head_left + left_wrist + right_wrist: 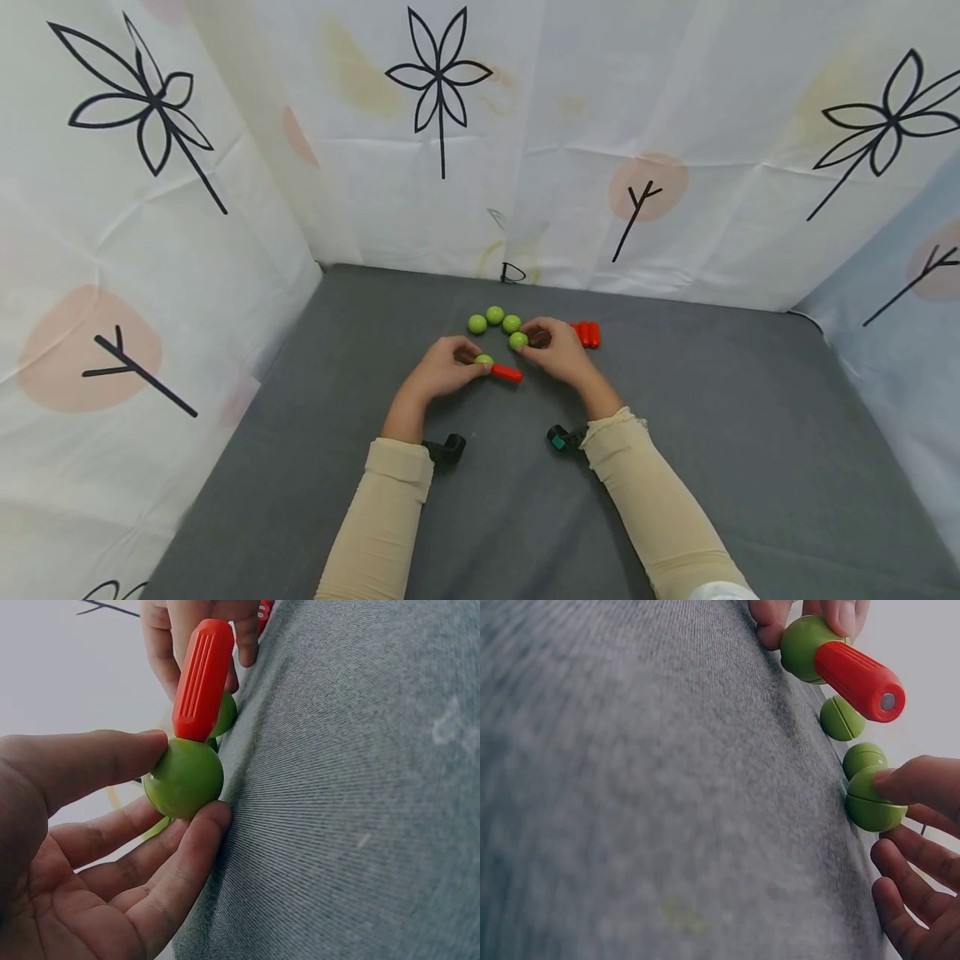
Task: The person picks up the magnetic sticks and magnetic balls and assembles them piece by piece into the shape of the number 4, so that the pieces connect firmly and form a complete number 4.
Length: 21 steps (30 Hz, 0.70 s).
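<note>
My left hand (447, 367) pinches a green ball (184, 778) between thumb and fingers. A red ribbed rod (204, 679) is joined to that ball and points to the right in the head view; its free end shows a small grey metal disc in the right wrist view. To the right and a little farther back, my right hand (557, 350) pinches another green ball (875, 799), its thumb on top. That ball has a seam round its middle. Just behind the hands, several loose green balls (495, 315) lie in a short curved row.
Beyond the right hand, several red rods (589, 334) lie side by side, partly hidden by the hand. Everything rests on a grey cloth-covered table (720, 433). A patterned white fabric wall (570, 108) rises along the table's back edge.
</note>
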Motion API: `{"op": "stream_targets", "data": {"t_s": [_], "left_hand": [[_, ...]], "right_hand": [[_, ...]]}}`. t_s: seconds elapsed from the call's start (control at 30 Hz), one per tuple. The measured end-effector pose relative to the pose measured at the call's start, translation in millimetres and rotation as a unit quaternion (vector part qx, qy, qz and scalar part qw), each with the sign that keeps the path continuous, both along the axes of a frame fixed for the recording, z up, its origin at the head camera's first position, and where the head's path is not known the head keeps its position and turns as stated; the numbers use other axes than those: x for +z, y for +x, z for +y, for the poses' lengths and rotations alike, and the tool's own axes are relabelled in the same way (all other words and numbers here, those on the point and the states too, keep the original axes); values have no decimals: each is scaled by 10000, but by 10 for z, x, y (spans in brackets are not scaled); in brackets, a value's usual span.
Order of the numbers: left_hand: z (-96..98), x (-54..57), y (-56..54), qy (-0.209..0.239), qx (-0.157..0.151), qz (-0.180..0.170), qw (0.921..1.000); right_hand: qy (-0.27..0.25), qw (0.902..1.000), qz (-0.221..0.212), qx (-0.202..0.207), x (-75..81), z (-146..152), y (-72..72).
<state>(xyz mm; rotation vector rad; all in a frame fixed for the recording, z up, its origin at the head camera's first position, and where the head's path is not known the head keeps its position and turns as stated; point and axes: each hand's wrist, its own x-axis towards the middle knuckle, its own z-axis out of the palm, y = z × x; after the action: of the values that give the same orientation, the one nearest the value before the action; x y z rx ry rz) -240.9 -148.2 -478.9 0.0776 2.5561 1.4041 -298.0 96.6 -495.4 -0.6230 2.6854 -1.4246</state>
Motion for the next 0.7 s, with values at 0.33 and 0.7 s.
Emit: {"op": "stream_targets", "data": {"t_s": [0.33, 0.7], "left_hand": [[-15, -2, -2, -54, 30, 52, 10000], [-11, 9, 15, -54, 78, 58, 9999]], "right_hand": [[95, 9997, -176, -138, 31, 120, 82], [59, 9999, -149, 30, 95, 244, 245]]}}
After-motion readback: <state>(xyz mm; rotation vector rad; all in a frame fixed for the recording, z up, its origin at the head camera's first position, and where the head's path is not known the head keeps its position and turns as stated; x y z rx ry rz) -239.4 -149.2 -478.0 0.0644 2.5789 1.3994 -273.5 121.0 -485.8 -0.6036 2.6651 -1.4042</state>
